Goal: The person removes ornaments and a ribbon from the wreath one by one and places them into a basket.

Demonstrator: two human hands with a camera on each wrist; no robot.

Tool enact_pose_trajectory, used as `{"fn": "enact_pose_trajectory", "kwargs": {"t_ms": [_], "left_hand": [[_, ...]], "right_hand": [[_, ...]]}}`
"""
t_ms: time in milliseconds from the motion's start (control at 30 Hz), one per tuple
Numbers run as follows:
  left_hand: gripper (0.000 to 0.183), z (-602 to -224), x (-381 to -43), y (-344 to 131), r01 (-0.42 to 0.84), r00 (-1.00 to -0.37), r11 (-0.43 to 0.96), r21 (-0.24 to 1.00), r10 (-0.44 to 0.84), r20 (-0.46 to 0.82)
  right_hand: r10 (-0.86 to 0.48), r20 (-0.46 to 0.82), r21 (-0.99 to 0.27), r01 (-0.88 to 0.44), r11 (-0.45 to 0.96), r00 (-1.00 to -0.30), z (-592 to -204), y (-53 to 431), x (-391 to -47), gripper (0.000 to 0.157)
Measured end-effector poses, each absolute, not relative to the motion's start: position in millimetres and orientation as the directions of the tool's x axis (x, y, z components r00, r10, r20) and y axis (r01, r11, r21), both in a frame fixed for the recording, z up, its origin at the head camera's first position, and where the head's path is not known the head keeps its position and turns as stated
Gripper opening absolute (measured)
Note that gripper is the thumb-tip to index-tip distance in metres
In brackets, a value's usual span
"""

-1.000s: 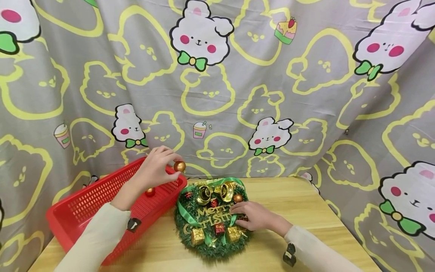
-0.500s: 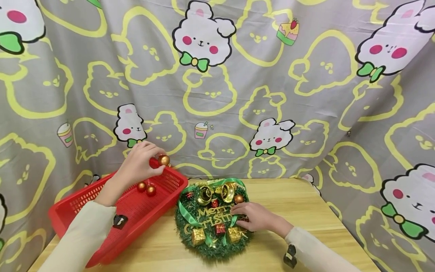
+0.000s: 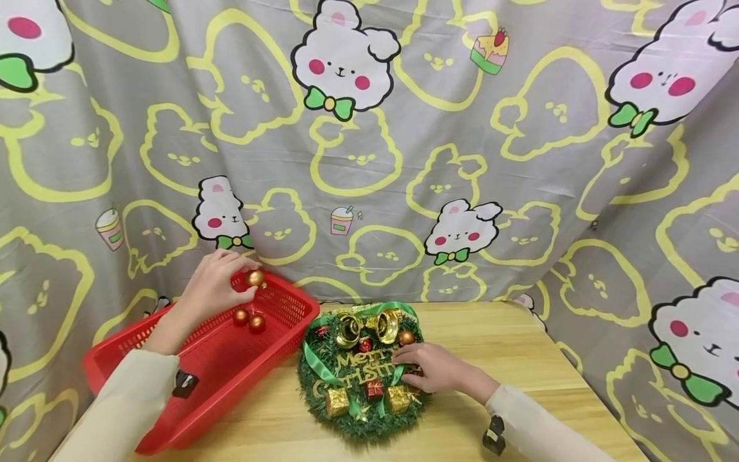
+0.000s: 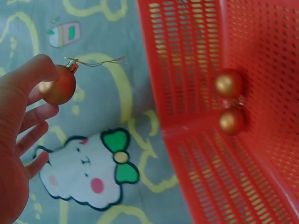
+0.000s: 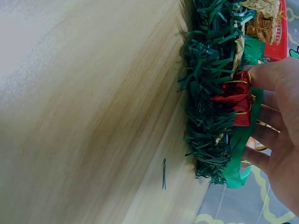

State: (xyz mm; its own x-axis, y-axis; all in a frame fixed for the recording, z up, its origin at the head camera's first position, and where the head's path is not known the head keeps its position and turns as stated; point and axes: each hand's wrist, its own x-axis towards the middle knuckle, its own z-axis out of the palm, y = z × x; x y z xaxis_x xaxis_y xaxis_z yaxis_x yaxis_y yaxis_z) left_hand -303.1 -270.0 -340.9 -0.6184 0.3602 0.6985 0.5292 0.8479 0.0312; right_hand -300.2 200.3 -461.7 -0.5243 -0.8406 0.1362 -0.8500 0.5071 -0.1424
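Over the red plastic basket (image 3: 225, 410), my left hand (image 3: 210, 285) pinches a gold Christmas ball (image 3: 254, 277) between thumb and fingers. Its thin hanging string sticks out to the side in the left wrist view. Two more gold balls (image 4: 230, 84) lie together on the basket floor. My right hand (image 3: 433, 367) rests on the right side of a green tinsel Christmas wreath (image 3: 369, 428), fingers reaching across its face. In the right wrist view the thumb lies at a small red gift box (image 5: 239, 99), and the other fingers extend by a green ribbon (image 5: 237, 144).
The wreath carries gold bells (image 3: 385, 326), gold gift boxes (image 3: 337, 402), gold lettering (image 3: 364, 369) and an orange-gold ball (image 3: 407, 337). Beneath is a wooden table (image 3: 491, 333), with a small dark tie (image 5: 164, 174) lying on it. A patterned curtain (image 3: 369, 160) hangs behind.
My left hand has moved left with the ball, from near the basket's far right end to over its middle. The right hand has stayed on the wreath.
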Motion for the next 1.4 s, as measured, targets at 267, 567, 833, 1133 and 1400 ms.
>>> {"fn": "enact_pose_trajectory", "kwargs": {"t_ms": [267, 567, 833, 1133, 1400], "left_hand": [[0.031, -354.9, -301.7, -287.3, 0.458, -0.676, 0.888, 0.051, 0.310, 0.669], [0.032, -373.9, -305.6, -301.0, 0.384, -0.671, 0.923, -0.018, 0.293, 0.681], [0.032, -390.2, -309.3, -311.7, 0.344, -0.751, 0.939, 0.017, 0.264, 0.605], [0.033, -411.8, -314.8, -323.3, 0.302, -0.847, 0.951, 0.061, 0.238, 0.475], [0.032, -424.7, -317.7, -327.5, 0.283, -0.871, 0.956, 0.080, 0.222, 0.438]], "right_hand": [[-0.847, 0.152, -0.138, -0.860, 0.492, -0.509, -462.2, 199.9, -299.9, 0.036], [-0.841, 0.143, -0.132, -0.852, 0.507, -0.522, -461.4, 200.9, -299.4, 0.036], [-0.838, 0.138, -0.134, -0.848, 0.512, -0.528, -460.1, 200.0, -298.2, 0.036], [-0.836, 0.127, -0.133, -0.844, 0.519, -0.534, -460.8, 199.2, -299.2, 0.036], [-0.835, 0.127, -0.131, -0.844, 0.520, -0.535, -461.2, 198.2, -299.2, 0.037]]}}
